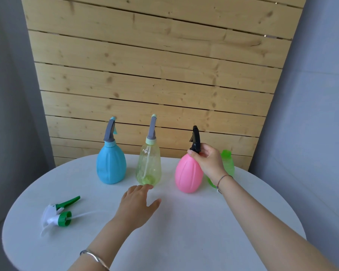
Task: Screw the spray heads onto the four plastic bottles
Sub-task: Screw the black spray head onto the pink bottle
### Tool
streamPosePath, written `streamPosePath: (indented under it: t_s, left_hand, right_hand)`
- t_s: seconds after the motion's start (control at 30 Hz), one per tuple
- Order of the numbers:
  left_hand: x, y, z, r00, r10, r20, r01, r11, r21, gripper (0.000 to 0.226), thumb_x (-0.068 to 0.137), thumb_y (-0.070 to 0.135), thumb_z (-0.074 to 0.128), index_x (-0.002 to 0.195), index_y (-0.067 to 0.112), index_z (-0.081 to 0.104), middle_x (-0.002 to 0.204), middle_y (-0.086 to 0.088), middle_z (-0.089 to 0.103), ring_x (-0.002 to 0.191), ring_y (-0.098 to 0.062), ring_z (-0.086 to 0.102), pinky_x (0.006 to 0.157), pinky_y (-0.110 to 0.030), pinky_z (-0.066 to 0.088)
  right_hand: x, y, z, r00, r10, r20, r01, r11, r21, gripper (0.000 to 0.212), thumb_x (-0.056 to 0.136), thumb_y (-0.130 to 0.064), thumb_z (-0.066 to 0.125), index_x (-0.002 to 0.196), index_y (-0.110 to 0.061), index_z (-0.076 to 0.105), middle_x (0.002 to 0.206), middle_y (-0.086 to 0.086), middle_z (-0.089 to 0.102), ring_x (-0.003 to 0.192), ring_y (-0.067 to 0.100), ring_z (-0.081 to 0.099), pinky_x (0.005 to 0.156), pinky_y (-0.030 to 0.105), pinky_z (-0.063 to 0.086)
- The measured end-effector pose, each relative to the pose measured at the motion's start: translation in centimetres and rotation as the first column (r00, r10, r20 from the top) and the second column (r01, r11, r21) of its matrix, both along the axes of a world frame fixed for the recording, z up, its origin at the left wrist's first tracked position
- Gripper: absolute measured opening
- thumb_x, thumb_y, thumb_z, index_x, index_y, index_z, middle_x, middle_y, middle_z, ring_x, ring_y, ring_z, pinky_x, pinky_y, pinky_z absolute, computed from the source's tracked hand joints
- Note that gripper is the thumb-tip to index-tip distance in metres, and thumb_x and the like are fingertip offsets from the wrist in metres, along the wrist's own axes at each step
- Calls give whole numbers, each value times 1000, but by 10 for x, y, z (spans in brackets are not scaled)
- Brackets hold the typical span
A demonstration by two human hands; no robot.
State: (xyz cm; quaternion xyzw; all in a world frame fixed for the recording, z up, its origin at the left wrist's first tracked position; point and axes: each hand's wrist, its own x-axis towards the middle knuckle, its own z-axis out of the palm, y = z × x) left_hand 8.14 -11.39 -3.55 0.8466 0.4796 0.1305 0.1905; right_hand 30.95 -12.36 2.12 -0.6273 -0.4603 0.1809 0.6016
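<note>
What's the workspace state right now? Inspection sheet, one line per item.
Surface: round white table, mostly bare.
Job's things: blue plastic bottle, clear yellow-green bottle and pink plastic bottle stand upright with spray heads on; green translucent bottle partly hidden, no head visible; loose green-and-white spray head lies front left.
Clutter: nothing seen.
Grips: right hand closed on the black spray head; left hand open, empty.
Cables: nothing seen.
Surroundings: wooden slat panel, grey walls.
</note>
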Motion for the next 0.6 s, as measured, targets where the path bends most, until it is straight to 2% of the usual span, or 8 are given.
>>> streamPosePath:
  t_s: [0.23,0.37,0.6]
  left_hand:
    - [2,1,0,999,-1,52,0,1000,23,56,90,51,47,139,24,39,146,4,42,139,-18,29,114,-34,27]
    - [2,1,-1,998,-7,58,6,1000,21,56,91,50,47,139,24,39,146,4,42,139,-17,28,113,-33,27]
    - [1,1,0,998,-10,61,8,1000,20,56,91,50,48,140,24,39,147,5,41,139,-17,28,113,-33,29]
  right_hand:
    - [-2,4,-7,1000,2,-23,-2,1000,29,12,80,-11,71,88,-18,66,91,1,69,86,14,64,73,9,48]
    - [-2,6,-7,999,-25,-20,26,999,29,11,80,-12,71,86,-19,66,90,0,69,86,14,64,77,16,46]
    - [0,8,-9,1000,-28,5,28,999,46,14,80,-13,72,84,-24,65,85,-9,69,83,7,64,71,7,47]
